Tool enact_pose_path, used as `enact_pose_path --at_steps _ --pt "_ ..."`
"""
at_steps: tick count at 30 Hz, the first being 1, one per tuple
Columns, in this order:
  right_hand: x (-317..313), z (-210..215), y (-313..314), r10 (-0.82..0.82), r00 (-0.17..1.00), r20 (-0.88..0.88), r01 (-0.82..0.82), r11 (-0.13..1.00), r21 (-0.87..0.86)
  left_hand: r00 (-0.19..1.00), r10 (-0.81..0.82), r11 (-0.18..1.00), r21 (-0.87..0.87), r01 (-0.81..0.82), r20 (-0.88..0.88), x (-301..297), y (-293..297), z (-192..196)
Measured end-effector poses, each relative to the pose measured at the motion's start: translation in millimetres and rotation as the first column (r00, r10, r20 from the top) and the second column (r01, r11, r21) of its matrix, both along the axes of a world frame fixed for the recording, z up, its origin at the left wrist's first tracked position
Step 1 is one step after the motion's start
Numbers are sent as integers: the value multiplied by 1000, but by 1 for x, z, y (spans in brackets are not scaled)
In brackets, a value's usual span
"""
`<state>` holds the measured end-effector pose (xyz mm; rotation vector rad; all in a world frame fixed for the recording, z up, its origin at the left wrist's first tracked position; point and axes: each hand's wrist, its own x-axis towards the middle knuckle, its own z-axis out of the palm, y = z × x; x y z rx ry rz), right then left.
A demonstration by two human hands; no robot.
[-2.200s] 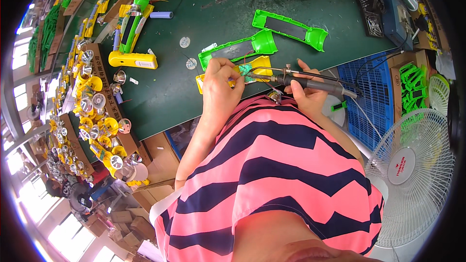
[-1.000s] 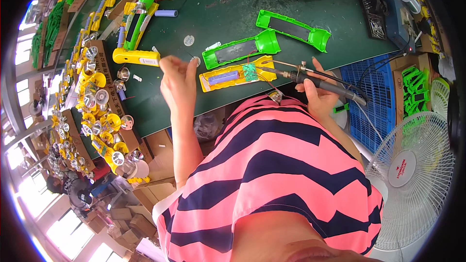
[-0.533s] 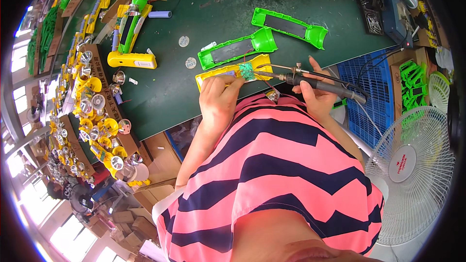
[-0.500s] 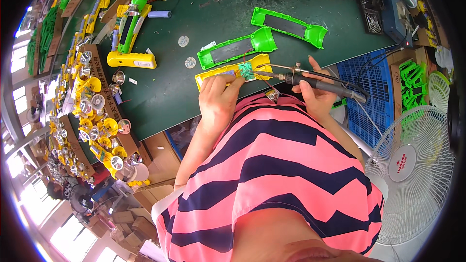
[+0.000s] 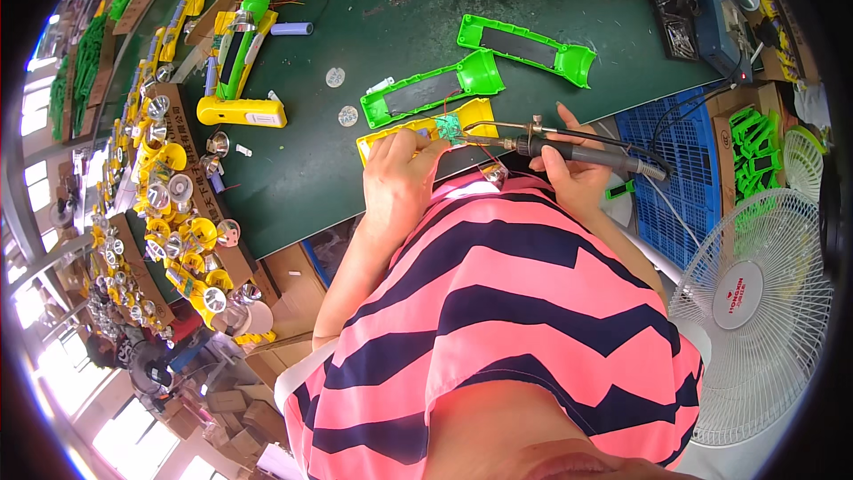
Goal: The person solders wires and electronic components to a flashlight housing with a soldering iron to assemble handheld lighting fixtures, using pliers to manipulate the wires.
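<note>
My right hand (image 5: 573, 169) is wrapped round a soldering iron (image 5: 591, 156) with a thin metal tube clamped along it. The iron's tip reaches a small green circuit board (image 5: 449, 127) at the right part of a yellow plastic housing half (image 5: 480, 114). My left hand (image 5: 400, 173) grips this housing at its left part, fingers closed; what the fingertips press on is hidden. By my belly, below the housing, a small shiny reflector (image 5: 495, 172) hangs near thin wires. Just beyond lies a green housing half (image 5: 433, 89) with a dark strip inside.
Another green housing half (image 5: 524, 49) lies farther back. A yellow-and-green lamp body (image 5: 240, 111) and two round discs (image 5: 347, 116) are at left. Boxes of yellow lamp parts (image 5: 178, 187) line the left side. A blue crate (image 5: 671, 182) and a fan (image 5: 751, 311) stand at right.
The soldering iron and my right hand have shifted slightly left, bringing the tip closer over the circuit board. My left hand stays on the yellow housing half.
</note>
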<state>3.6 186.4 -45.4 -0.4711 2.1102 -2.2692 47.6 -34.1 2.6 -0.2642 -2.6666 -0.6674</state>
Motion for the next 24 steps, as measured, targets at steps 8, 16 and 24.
enact_pose_path --at_steps 8,16,24 --pt "0 5 -8 -2 997 77 8 998 -68 1000 -4 1000 -16 5 9 0 1 -1" --pt "-2 1 -7 34 999 -42 -36 998 -41 1000 -8 1000 -8 8 17 0 0 1" --pt "-2 16 -6 -66 981 182 105 971 -213 999 1 1000 -23 0 33 0 2 0"
